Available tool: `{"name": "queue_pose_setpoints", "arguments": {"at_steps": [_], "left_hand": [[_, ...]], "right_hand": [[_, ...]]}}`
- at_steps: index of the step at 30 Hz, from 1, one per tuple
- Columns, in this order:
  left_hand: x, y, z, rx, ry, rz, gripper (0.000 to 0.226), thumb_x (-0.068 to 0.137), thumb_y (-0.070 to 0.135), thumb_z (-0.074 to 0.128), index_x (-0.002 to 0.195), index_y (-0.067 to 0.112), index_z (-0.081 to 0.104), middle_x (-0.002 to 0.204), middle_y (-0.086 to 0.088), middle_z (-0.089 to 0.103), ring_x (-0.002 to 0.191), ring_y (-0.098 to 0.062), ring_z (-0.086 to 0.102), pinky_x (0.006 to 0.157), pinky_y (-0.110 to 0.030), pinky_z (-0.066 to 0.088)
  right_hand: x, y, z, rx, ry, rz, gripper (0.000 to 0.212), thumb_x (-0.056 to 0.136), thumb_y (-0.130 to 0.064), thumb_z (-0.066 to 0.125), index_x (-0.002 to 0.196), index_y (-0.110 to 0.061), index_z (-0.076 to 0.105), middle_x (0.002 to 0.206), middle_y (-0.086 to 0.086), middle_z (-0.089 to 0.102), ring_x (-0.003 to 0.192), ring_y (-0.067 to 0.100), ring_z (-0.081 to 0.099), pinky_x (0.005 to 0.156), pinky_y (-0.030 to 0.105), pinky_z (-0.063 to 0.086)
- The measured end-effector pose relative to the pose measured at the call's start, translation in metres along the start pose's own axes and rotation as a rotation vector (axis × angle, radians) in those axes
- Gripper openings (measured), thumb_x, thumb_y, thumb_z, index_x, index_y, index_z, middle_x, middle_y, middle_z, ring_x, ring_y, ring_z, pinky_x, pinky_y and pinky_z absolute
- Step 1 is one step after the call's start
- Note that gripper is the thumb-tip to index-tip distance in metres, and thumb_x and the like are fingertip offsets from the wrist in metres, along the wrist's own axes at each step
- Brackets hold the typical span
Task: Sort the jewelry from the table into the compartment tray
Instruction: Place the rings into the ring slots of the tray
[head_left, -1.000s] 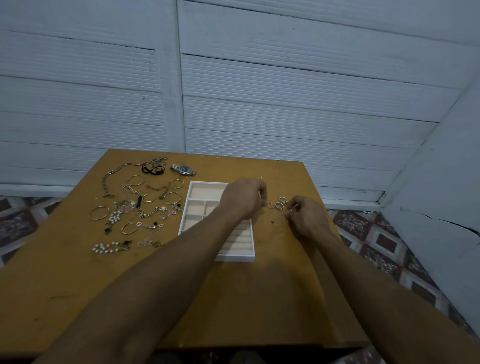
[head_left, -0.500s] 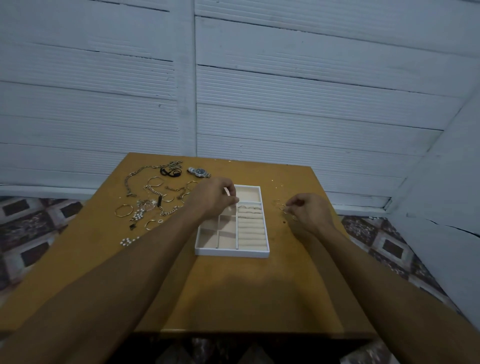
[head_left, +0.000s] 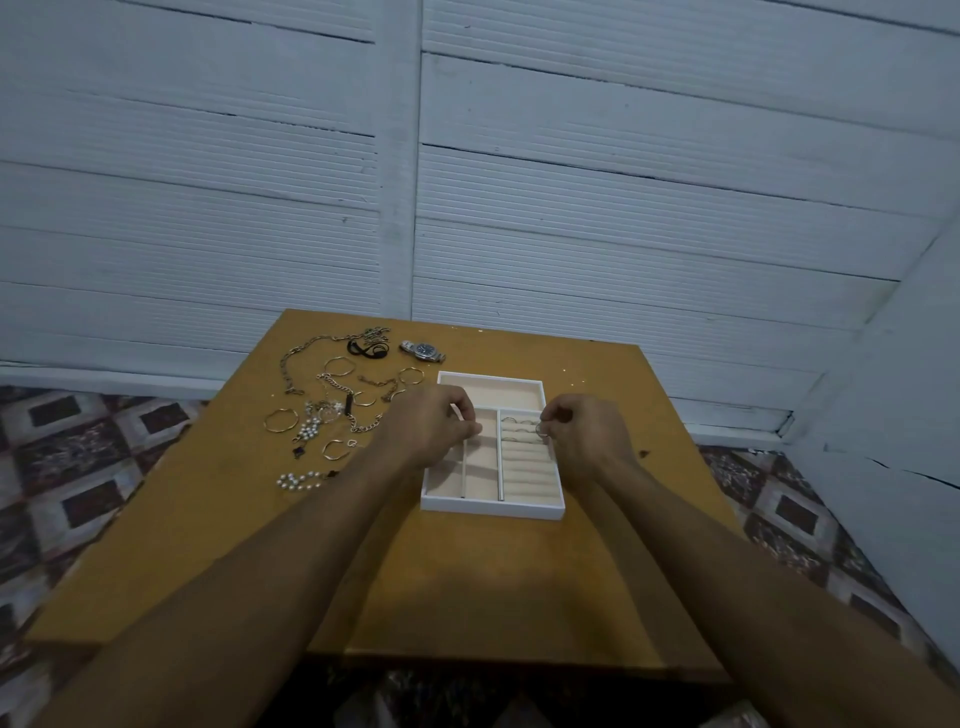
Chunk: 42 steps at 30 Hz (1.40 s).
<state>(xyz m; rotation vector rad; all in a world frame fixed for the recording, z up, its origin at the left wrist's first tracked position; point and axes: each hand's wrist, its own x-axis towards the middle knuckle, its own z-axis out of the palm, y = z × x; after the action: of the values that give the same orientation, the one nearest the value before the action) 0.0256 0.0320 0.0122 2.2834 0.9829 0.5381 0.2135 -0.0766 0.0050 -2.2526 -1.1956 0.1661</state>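
1. The right hand (head_left: 582, 431), seen a moment ago over the bare table (head_left: 467, 597) right of the compartment tray (head_left: 493, 508), has been brought over the tray's ring-roll column. The left hand (head_left: 428, 428) has been shifted slightly and is now held over the left compartments.
2. Judged: a ring is being seated. Seated rings (head_left: 515, 420) are noted in the top rows. The loose jewelry (head_left: 332, 405) and a watch (head_left: 423, 351) lie unsorted left of the tray, so the sort is judged to be early.
3. Right fingers: a small ring (head_left: 540, 429) is pinched at the upper rolls. Contact with the roll cannot be told.
4. Left fingers: curled inward. Whether anything is held cannot be told.
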Motion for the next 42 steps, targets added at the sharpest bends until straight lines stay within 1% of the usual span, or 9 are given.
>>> {"name": "queue_pose_setpoints", "arguments": {"at_steps": [7,11,16,21,24,27,30,38,42], "left_hand": [[0.001,-0.008,0.002,0.002,-0.002,-0.008,0.010,0.080,0.032,0.076,0.078,0.025,0.069,0.073,0.009,0.063,0.071,-0.009,0.058,0.058,-0.024,0.038],[0.002,-0.009,0.004,0.007,-0.007,-0.017,0.010,0.080,0.033,0.076,0.077,0.028,0.067,0.074,0.009,0.064,0.073,-0.009,0.060,0.060,-0.025,0.043],[0.003,-0.006,0.007,0.019,-0.014,-0.019,0.010,0.080,0.033,0.075,0.079,0.027,0.067,0.075,0.009,0.063,0.074,-0.009,0.059,0.060,-0.025,0.040],[0.004,-0.005,0.011,0.043,-0.024,-0.027,0.011,0.080,0.034,0.075,0.084,0.025,0.070,0.078,0.010,0.063,0.075,-0.007,0.057,0.061,-0.025,0.043],[0.004,-0.005,0.011,0.051,-0.022,-0.028,0.011,0.080,0.034,0.075,0.084,0.025,0.071,0.079,0.010,0.063,0.077,-0.008,0.059,0.065,-0.027,0.048],[0.003,-0.003,0.012,0.057,-0.024,-0.021,0.011,0.080,0.034,0.075,0.084,0.024,0.072,0.079,0.009,0.064,0.079,-0.010,0.060,0.070,-0.030,0.052],[0.003,-0.001,0.012,0.047,-0.034,-0.030,0.012,0.080,0.034,0.076,0.083,0.024,0.071,0.080,0.007,0.066,0.078,-0.010,0.061,0.069,-0.029,0.052],[0.002,0.002,0.013,0.041,-0.063,-0.039,0.014,0.078,0.037,0.077,0.079,0.027,0.068,0.079,0.005,0.065,0.079,-0.014,0.061,0.069,-0.030,0.050],[0.003,0.004,0.014,0.046,-0.081,-0.048,0.014,0.079,0.037,0.076,0.077,0.028,0.066,0.083,0.004,0.066,0.080,-0.016,0.061,0.065,-0.028,0.046]], "right_hand": [[-0.003,-0.001,0.008,-0.076,0.010,-0.016,0.005,0.080,-0.023,0.069,0.080,-0.026,0.073,0.075,-0.008,0.071,0.073,0.014,0.063,0.068,0.034,0.053],[-0.004,0.000,0.009,-0.083,0.019,-0.034,0.006,0.081,-0.023,0.070,0.082,-0.026,0.074,0.080,-0.007,0.072,0.075,0.013,0.063,0.070,0.032,0.052],[-0.004,-0.001,0.009,-0.136,0.033,-0.070,0.009,0.083,-0.021,0.068,0.084,-0.025,0.075,0.084,-0.007,0.073,0.075,0.010,0.062,0.069,0.028,0.050],[-0.003,0.003,0.010,-0.179,0.016,-0.096,0.015,0.085,-0.022,0.065,0.093,-0.024,0.078,0.094,-0.006,0.075,0.085,0.012,0.065,0.076,0.029,0.053],[-0.003,0.007,0.011,-0.246,0.033,-0.164,0.019,0.087,-0.020,0.063,0.098,-0.024,0.078,0.099,-0.004,0.075,0.091,0.015,0.066,0.081,0.032,0.054],[-0.006,0.012,0.012,-0.343,0.070,-0.259,0.020,0.089,-0.020,0.062,0.102,-0.025,0.077,0.101,-0.004,0.075,0.090,0.020,0.063,0.077,0.033,0.053],[-0.009,0.016,0.013,-0.400,0.086,-0.305,0.022,0.092,-0.022,0.060,0.107,-0.027,0.075,0.103,-0.003,0.073,0.090,0.021,0.058,0.076,0.035,0.050],[-0.013,0.016,0.013,-0.413,0.075,-0.317,0.024,0.093,-0.024,0.058,0.111,-0.028,0.073,0.104,-0.002,0.071,0.092,0.020,0.058,0.075,0.034,0.051],[-0.017,0.018,0.017,-0.426,0.038,-0.292,0.026,0.095,-0.024,0.055,0.114,-0.027,0.072,0.106,-0.001,0.065,0.097,0.020,0.053,0.079,0.035,0.048]]}}
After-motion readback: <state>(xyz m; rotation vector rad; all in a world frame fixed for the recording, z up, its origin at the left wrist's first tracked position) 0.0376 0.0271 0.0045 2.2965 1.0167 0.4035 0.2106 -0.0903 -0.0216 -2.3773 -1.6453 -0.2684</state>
